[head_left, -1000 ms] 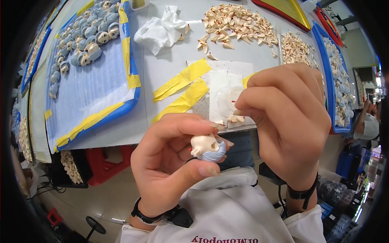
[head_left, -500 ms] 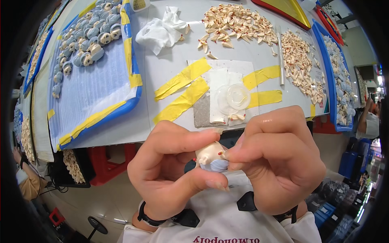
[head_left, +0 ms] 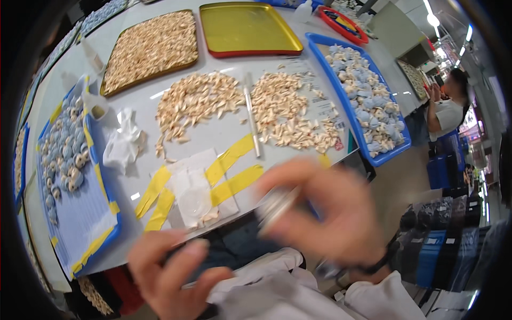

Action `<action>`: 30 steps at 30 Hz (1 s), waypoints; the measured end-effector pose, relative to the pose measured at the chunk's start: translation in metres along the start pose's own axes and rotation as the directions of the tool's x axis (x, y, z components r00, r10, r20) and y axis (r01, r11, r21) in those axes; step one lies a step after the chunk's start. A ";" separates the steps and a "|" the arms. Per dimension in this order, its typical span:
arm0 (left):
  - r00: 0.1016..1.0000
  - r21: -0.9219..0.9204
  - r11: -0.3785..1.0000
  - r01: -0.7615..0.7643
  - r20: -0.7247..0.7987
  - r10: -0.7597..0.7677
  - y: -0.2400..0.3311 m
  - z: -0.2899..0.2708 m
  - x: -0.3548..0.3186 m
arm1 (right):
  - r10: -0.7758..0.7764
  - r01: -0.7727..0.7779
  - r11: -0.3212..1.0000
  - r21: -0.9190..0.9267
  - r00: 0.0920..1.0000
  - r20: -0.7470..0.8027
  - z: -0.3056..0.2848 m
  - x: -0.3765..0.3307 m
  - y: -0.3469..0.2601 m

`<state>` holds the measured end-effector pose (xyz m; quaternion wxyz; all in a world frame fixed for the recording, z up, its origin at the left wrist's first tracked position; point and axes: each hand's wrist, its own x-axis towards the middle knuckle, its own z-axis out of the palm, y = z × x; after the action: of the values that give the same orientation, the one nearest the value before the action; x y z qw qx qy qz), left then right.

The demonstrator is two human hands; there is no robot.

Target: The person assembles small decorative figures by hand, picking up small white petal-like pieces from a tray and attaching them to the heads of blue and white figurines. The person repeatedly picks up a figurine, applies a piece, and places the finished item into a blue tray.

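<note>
Before the table (head_left: 130,184), a small rounded piece (head_left: 274,209) looks pale and greyish, its details blurred. It sits between the thumb and bent fingers of the right hand (head_left: 325,210), pinched there. The left hand (head_left: 173,272) has loosely curled, parted fingers. Beyond lies a heap of cream parts (head_left: 200,97).

We find ourselves in a workshop for small handwork in bulk: heaps of cream pieces (head_left: 200,96) lie loose on a long white bench (head_left: 141,109), blue trays (head_left: 392,153) hold many doll heads (head_left: 368,101), and strip lights (head_left: 469,33) shine beyond another person (head_left: 445,113) in the background.
</note>
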<state>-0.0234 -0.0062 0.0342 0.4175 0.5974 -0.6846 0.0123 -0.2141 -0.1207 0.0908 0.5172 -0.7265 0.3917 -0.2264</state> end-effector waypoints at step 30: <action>0.801 0.391 0.785 0.481 0.168 -0.574 -0.115 -0.067 0.030 | -0.183 0.008 0.581 -0.814 0.976 -0.121 -0.096 0.056 0.077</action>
<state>0.1112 -0.0287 0.0399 0.1980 0.8227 -0.5275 -0.0761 -0.2770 -0.2324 0.0502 0.0769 -0.8767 0.4595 -0.1200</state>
